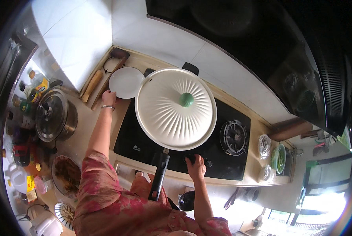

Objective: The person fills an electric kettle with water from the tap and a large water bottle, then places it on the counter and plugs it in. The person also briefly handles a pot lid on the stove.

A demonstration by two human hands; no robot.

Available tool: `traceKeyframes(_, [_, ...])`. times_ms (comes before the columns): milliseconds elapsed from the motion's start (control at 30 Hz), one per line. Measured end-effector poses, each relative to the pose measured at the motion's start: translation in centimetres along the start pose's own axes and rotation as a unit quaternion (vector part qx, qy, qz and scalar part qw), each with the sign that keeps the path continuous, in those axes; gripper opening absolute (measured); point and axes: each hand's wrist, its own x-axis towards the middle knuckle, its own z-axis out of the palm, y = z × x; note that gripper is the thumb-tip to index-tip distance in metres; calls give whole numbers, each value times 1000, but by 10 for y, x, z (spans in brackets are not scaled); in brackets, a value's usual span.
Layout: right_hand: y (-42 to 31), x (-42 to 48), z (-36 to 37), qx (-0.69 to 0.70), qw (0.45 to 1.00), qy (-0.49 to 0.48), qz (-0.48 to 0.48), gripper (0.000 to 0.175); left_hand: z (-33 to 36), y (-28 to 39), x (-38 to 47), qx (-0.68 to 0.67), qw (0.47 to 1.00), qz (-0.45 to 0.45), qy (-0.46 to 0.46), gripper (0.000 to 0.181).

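My left hand (108, 98) is at the near rim of a white plate (126, 82) in the back left corner of the counter, fingers curled at its edge. A black knob (189, 159) at the front of the gas cooktop (128, 138) is in the grip of my right hand (197, 167). Between my arms a large pan stands over the left burner, its black handle (159, 177) pointing towards me. A ribbed cream lid (170, 121) with a green knob (186, 99) covers it, hiding the inside and any flame.
To the left stand a lidded steel pot (56, 115), several bottles (40, 82) and a dish of dark food (65, 176). A wooden rolling pin (92, 85) lies by the wall. Right are a bare burner (235, 137) and a bowl of greens (278, 159). The black range hood (238, 38) overhangs.
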Motion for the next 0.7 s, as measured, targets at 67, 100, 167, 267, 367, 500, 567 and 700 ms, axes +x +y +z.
traceKeyframes(67, [-3,0,-4,5,1000,-15,15,49,2,13,-17,-12,1000,22,-16,15])
traceKeyframes(100, [-4,0,-3,8,1000,-16,12,49,-4,19,-23,-19,999,36,-18,14])
traceKeyframes(167, [-3,0,-1,13,1000,-16,3,49,-14,29,-28,-47,999,12,-7,17])
traceKeyframes(267, [0,-1,1,13,1000,-13,0,49,-25,50,-48,-63,998,12,-8,20])
traceKeyframes(367, [-2,1,1,7,1000,-18,-3,49,-49,55,-55,-52,999,11,4,18])
traceKeyframes(500, [-9,0,-1,-2,1000,-19,-11,49,-91,52,-76,-73,997,6,-14,26])
traceKeyframes(567, [-8,-1,-3,-15,1000,-23,-3,50,-99,58,-106,-81,997,13,-14,26])
traceKeyframes(700, [-8,-1,-3,-17,1000,-19,-8,52,-122,60,-166,-125,992,-6,11,21])
